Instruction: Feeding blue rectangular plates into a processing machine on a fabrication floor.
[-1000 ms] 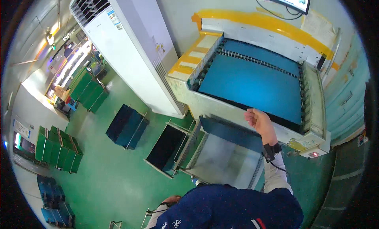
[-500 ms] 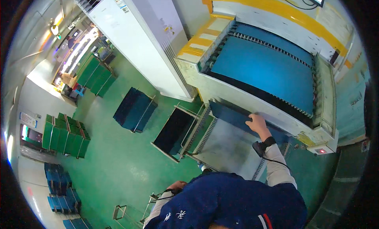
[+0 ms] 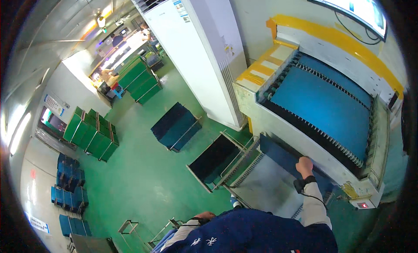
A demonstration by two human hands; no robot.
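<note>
My right hand (image 3: pixel 305 166), with a dark wrist strap and cable, is closed at the near edge of a dark blue panel (image 3: pixel 276 152). The panel lies along the front of a conveyor machine, at the far end of a pale metal-framed table (image 3: pixel 265 181); its right part is partly hidden by my hand. My left hand (image 3: pixel 204 216) is low beside my body, near a thin metal frame (image 3: pixel 163 233). Its fingers are mostly hidden, so what it holds, if anything, cannot be seen.
A large blue sheet (image 3: pixel 322 109) lies on the machine's rollers (image 3: pixel 313 152). A rack of dark panels (image 3: pixel 215 157) stands left of the table, another blue stack (image 3: pixel 176 126) beyond. Green racks (image 3: pixel 91 133) and blue stacks (image 3: pixel 69 198) line the left. A tall white cabinet (image 3: pixel 200 48) stands behind.
The whole view has swung, so the machine, table and racks sit farther right and lower. My right hand stays at the dark blue panel, its fingers now more curled. My left hand remains low.
</note>
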